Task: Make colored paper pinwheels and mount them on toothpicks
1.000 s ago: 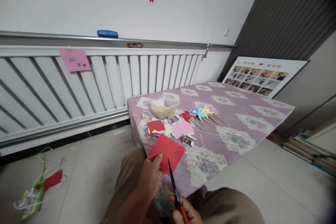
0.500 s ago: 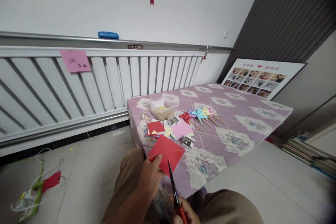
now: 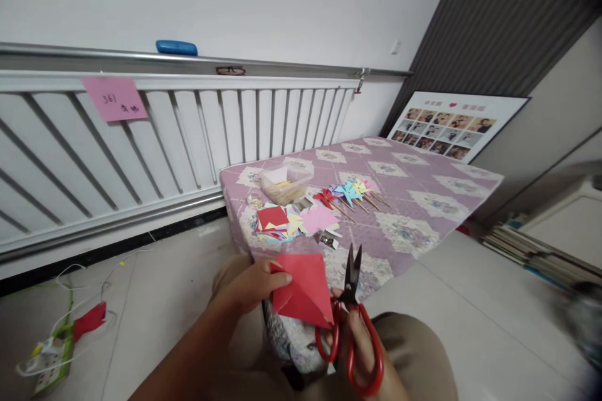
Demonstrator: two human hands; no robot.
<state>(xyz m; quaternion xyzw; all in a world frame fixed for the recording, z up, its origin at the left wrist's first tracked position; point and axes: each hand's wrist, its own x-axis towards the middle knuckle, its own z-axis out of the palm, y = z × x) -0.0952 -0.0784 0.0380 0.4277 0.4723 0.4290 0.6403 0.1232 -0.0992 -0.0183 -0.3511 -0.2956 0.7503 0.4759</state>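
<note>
A square of red paper point(image 3: 303, 282) is pinched at its left side by my left hand point(image 3: 256, 285), thumb on top. Cut lines or creases run in from its corners. My right hand point(image 3: 357, 344) grips red-handled scissors point(image 3: 350, 288), whose dark blades point up and stand slightly apart, to the right of the paper. The paper's lower right corner lies close by the scissors and my right fingers; whether they touch I cannot tell. Just beyond lie stacked coloured paper squares point(image 3: 273, 222) and a pink sheet point(image 3: 318, 218).
On the flowered cloth point(image 3: 409, 235) are finished paper pinwheels point(image 3: 348, 191) on sticks, a clear plastic box point(image 3: 286, 183) of sticks and a small open box point(image 3: 328, 240). A white radiator point(image 3: 179, 131) stands behind. A power strip point(image 3: 54, 360) with cables lies on the floor at left.
The scissors have come away from the paper, moving up and right, and now point upward. My left hand has turned the paper, and the view has shifted a little.
</note>
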